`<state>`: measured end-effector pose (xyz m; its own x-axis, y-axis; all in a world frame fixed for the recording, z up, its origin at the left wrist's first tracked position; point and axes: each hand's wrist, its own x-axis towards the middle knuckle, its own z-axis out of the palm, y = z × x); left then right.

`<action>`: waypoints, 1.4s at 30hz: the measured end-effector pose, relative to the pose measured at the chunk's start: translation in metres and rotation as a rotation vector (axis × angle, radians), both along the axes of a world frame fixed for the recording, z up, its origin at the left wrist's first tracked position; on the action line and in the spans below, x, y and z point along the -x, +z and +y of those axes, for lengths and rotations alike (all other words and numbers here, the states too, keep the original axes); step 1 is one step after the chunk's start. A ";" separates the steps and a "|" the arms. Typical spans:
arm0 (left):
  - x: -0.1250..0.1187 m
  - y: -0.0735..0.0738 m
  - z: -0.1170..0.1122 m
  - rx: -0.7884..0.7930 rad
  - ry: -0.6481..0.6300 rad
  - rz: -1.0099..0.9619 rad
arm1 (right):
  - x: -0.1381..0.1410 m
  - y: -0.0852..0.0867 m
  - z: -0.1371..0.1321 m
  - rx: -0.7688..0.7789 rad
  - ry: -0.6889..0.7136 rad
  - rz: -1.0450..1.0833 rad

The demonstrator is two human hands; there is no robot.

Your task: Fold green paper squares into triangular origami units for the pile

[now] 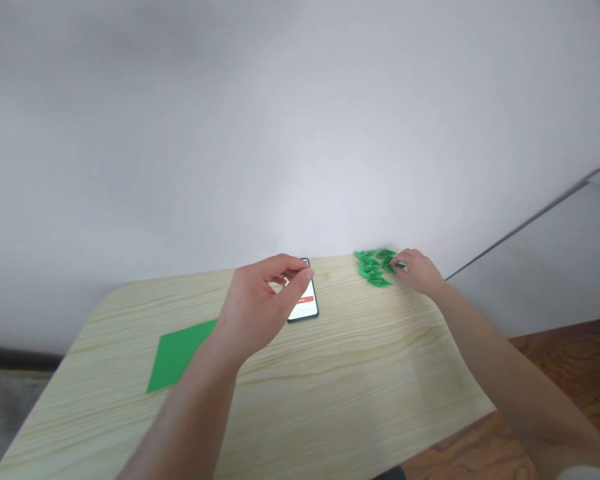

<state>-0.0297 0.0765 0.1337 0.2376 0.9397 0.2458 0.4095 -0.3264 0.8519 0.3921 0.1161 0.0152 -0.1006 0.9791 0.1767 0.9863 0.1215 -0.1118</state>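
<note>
My left hand [260,303] hovers over the middle of the light wooden table [330,387], fingers curled with thumb and forefinger close together above a phone [305,301] that lies face up with a lit screen. Nothing shows between those fingers. My right hand [419,270] reaches to the far right of the table and pinches one piece at the edge of a pile of several small folded green paper pieces [374,267]. A flat green paper sheet [180,353] lies on the table to the left, partly behind my left forearm.
A plain white wall rises right behind the table's far edge. Wooden floor [555,360] shows to the right of the table, grey floor at the lower left. A grey edge runs diagonally at the right.
</note>
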 end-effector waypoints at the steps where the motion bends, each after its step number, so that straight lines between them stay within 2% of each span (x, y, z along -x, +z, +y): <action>1: 0.000 0.000 0.000 -0.003 0.004 0.004 | 0.000 0.000 0.000 -0.006 0.005 0.007; 10: 0.000 0.001 0.000 -0.011 0.031 0.002 | -0.005 -0.004 0.001 -0.082 0.015 0.118; 18: -0.001 0.002 -0.001 -0.040 0.048 -0.034 | 0.005 0.010 -0.018 -0.257 -0.093 0.283; 24: -0.001 0.009 -0.011 -0.084 0.060 -0.058 | 0.041 0.012 -0.048 -0.396 -0.174 0.473; 28: 0.009 0.015 -0.018 -0.114 0.083 0.001 | 0.080 0.009 -0.073 -0.433 -0.234 0.632; 30: 0.021 0.012 -0.022 -0.118 0.112 0.047 | 0.104 0.007 -0.085 -0.426 -0.221 0.690; 33: 0.052 -0.003 -0.031 -0.094 0.160 0.131 | 0.142 0.003 -0.102 -0.406 -0.164 0.759; 38: 0.125 -0.058 -0.047 -0.069 0.336 0.310 | 0.211 -0.007 -0.127 -0.308 -0.036 0.866; 42: 0.176 -0.098 -0.061 -0.132 0.277 0.387 | 0.274 -0.016 -0.143 -0.220 0.168 0.812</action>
<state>-0.2052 0.0153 0.0361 0.0804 0.9474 0.3099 0.7746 -0.2550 0.5787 0.1176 -0.0264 -0.0010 -0.0008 0.8974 0.4411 0.5782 0.3604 -0.7320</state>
